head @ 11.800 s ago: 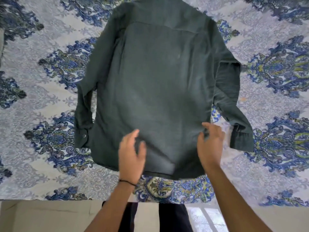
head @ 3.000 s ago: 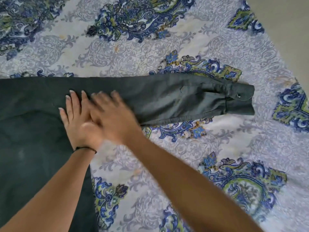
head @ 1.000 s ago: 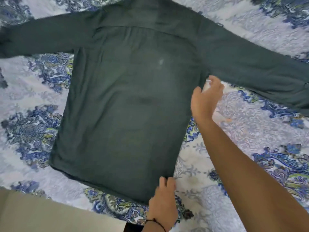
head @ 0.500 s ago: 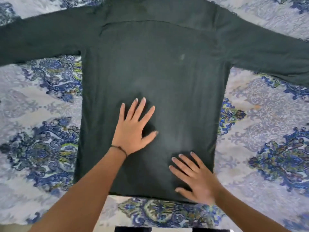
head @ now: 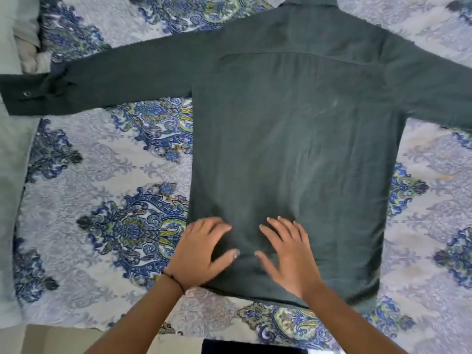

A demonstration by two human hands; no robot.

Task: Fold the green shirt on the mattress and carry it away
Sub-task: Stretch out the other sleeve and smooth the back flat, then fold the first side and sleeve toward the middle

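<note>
Far left: a pale grey strip ran down the frame beside the mattress; floor or wall, could not tell. A crumpled pale cloth sat at the top left corner.

The green shirt lay back-up and flat on the mattress's paisley sheet, with both sleeves stretched out sideways. The left sleeve reached the mattress's left edge. Its cuff hung past that edge over the grey strip, button showing.

There was open sheet below that sleeve, from the left edge to the shirt's side seam, and it was wide.

The left hand rested palm down on the shirt's lower left corner, fingers loosely spread and a bit blurred, thumb pointing inward. A thin black band circled its wrist.

The right hand lay just beside it, not touching. It was flat on the lower back panel with fingers spread, gripping nothing. Both hands sat just above the hem, which lay near the mattress's near edge with a narrow strip of sheet between.

The collar touched the top of the frame. A small pale smudge showed on the upper back.

The right sleeve ran out of the frame on the right, cuff not visible. There was open sheet below it too, right of the side seam.

At the bottom were tan floor and the person's dark trousers.
</note>
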